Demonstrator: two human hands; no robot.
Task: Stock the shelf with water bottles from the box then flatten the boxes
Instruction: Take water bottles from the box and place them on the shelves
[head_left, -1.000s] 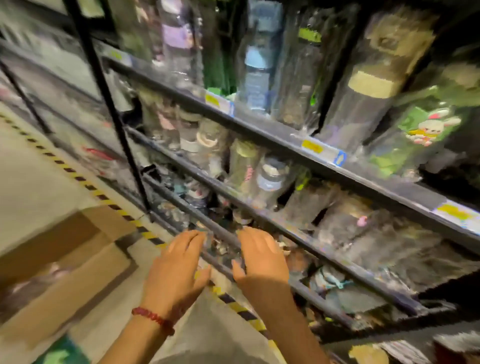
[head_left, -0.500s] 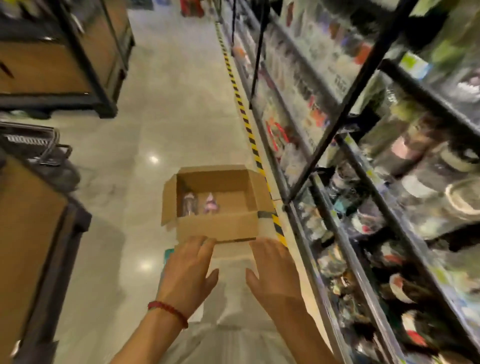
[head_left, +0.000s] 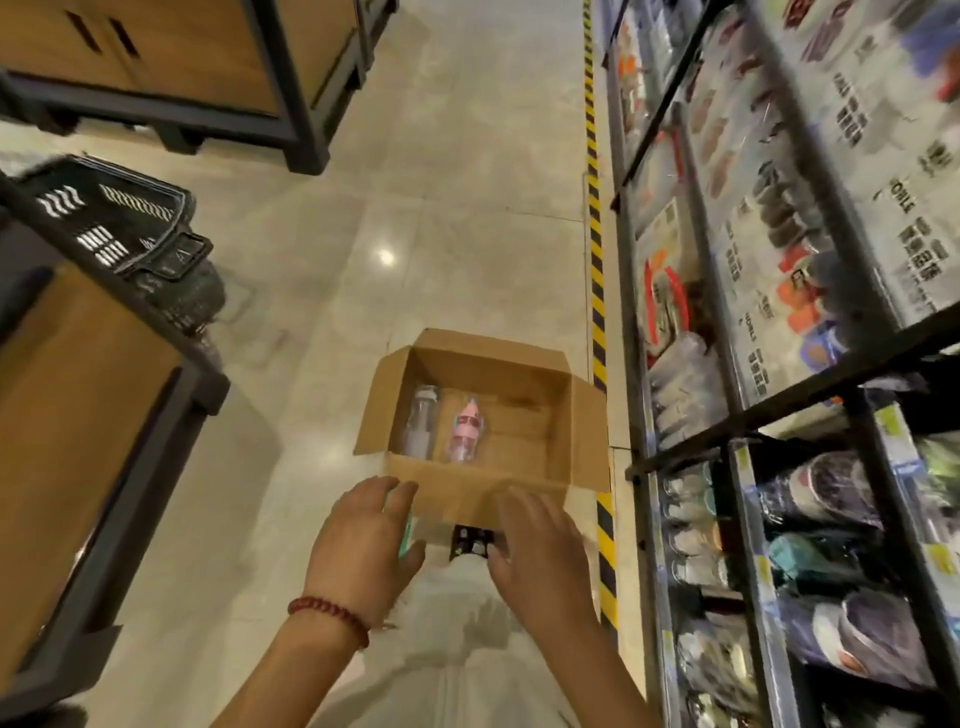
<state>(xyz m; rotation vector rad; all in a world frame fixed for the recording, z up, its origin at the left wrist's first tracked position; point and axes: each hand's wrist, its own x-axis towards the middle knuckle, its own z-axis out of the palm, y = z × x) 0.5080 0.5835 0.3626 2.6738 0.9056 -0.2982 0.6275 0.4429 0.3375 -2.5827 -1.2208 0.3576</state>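
An open cardboard box (head_left: 576, 441) sits on the tiled floor ahead of me, flaps spread. Inside lie two wrapped water bottles: a clear one (head_left: 421, 421) on the left and a pink one (head_left: 466, 428) beside it. My left hand (head_left: 363, 551), with a red bead bracelet on the wrist, hovers just short of the box's near wall, fingers straight and holding nothing. My right hand (head_left: 540, 556) hovers alongside it, also empty with fingers extended. The black metal shelf (head_left: 810, 389) on my right is packed with wrapped bottles (head_left: 826, 493).
Yellow-black hazard tape (head_left: 597, 291) runs along the shelf's foot. A wooden display unit (head_left: 88, 415) with a black frame stands at my left, with a black shopping basket (head_left: 124, 223) beside it. Another wooden unit (head_left: 182, 57) stands further back.
My view has swung from the shelf down to the floor and the box. Both hands have pulled away from the shelf and now hover over the box's near edge, still empty.
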